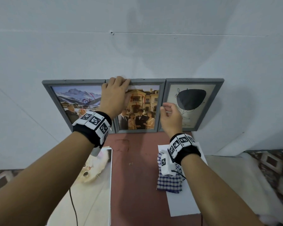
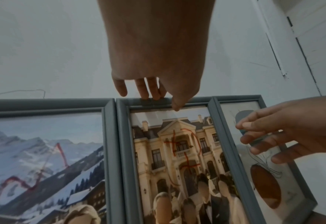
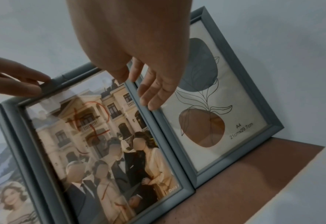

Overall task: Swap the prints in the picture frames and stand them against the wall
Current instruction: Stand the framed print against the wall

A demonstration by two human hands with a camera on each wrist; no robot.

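Left hand [image 1: 115, 93]: fingers curled over the top rail of the middle frame [image 1: 158, 108], thumb down on the front edge, pinching that rail.
Right hand [image 1: 170, 118]: empty, fingers loosely bent and spread, hovering in front of the seam where the middle frame meets the right frame [image 1: 219, 98]; contact with either frame not clear from any view.
Middle frame: grey, leaning back against the wall [image 1: 137, 46], bottom edge on the table [image 1: 137, 168]; holds a print of a group in formal dress before a mansion, with red scribbles across it.
Left frame [image 1: 55, 95]: touching the middle frame's left side, also leaning on the wall; holds a snowy mountain print with red marks.
Right frame: touching the middle frame's right side, leaning on the wall; holds a line drawing of a plant with a dark shape above and an orange shape below.
Cat print [image 1: 95, 168]: loose, flat on the table, well in front of the middle frame and to its left.
White sheet [image 1: 183, 203]: flat on the table, in front of the middle frame and to its right, with a blue checked cloth [image 1: 170, 181] on top.
Step in hand: probably setting or straightening the middle frame against the wall.
Next move: likely calls for checking that the lean is steady, then easing the pinch off without tipping the neighbours; whether the cat print still needs a frame cannot be told.
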